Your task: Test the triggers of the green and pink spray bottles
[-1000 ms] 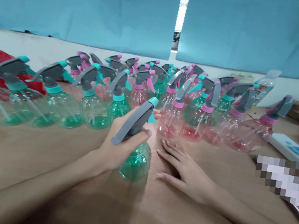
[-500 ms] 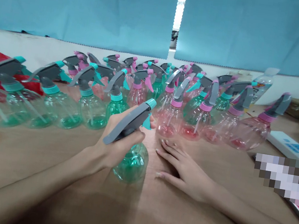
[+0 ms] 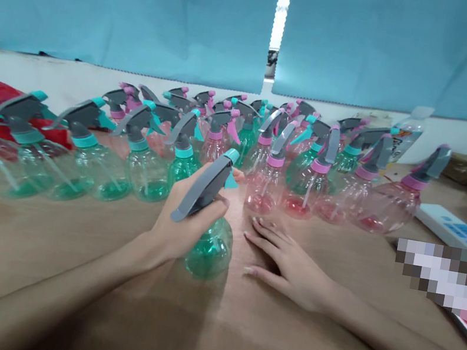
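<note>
My left hand (image 3: 186, 215) is wrapped round the neck of a green spray bottle (image 3: 210, 249). Its grey sprayer head has a teal nozzle and trigger, and my fingers cover the collar. Flat on the brown table (image 3: 268, 342) lies my right hand (image 3: 291, 259), fingers spread, holding nothing. Just beyond its fingertips stands a pink spray bottle (image 3: 262, 195) with a pink collar. Behind my left hand, another green spray bottle (image 3: 181, 167) is partly hidden.
Several green spray bottles (image 3: 111, 181) line the left side, with several pink ones (image 3: 373, 213) to the right and more behind. Red cloth (image 3: 9, 95) lies at far left. At right are a white device (image 3: 449, 226), a blurred-out flat item (image 3: 443, 282) and a clear bottle (image 3: 408, 135).
The held spray bottle has shifted slightly away from me and stands a little more upright with my left hand. My right hand stays flat in place. The view has turned slightly.
</note>
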The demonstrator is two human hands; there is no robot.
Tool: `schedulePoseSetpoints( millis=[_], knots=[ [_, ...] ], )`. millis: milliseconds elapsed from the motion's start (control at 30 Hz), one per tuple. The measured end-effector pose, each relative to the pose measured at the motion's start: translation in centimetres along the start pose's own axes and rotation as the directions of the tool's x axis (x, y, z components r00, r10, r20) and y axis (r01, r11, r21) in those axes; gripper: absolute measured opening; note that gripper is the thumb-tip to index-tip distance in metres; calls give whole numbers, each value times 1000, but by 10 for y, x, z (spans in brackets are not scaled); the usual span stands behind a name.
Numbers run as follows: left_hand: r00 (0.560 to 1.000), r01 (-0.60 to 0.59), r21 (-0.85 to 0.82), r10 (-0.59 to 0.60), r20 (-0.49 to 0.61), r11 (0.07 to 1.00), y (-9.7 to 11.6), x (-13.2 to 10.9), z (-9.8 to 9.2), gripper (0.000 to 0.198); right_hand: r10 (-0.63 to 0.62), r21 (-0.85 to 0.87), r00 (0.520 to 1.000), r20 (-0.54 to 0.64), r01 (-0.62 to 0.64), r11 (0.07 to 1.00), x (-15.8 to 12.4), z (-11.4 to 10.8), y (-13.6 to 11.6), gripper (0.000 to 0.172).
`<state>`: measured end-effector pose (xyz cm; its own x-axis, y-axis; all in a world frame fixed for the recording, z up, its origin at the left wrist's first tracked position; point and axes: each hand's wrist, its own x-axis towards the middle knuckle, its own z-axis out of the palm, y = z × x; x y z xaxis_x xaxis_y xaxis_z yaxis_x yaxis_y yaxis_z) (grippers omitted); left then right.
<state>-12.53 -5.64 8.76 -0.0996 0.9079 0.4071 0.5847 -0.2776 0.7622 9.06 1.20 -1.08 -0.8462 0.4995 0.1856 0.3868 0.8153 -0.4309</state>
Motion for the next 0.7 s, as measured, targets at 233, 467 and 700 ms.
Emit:
schedulePoseSetpoints(
  millis=[233, 467, 700],
  knots=[
    [1000, 6, -12, -6, -12, 1000, 3, 0, 2, 18, 10, -21, 1000, 22, -9, 1000, 0, -1, 0, 71],
    [1000, -14, -12, 14, 3, 1000, 1, 1, 0, 21, 16, -20, 999, 29, -15, 1000, 1, -1, -1, 72],
    [1000, 23, -44, -22, 16, 999, 2, 2, 0, 21, 28, -38, 999, 22, -27, 999, 2, -3, -3, 74]
  ],
)
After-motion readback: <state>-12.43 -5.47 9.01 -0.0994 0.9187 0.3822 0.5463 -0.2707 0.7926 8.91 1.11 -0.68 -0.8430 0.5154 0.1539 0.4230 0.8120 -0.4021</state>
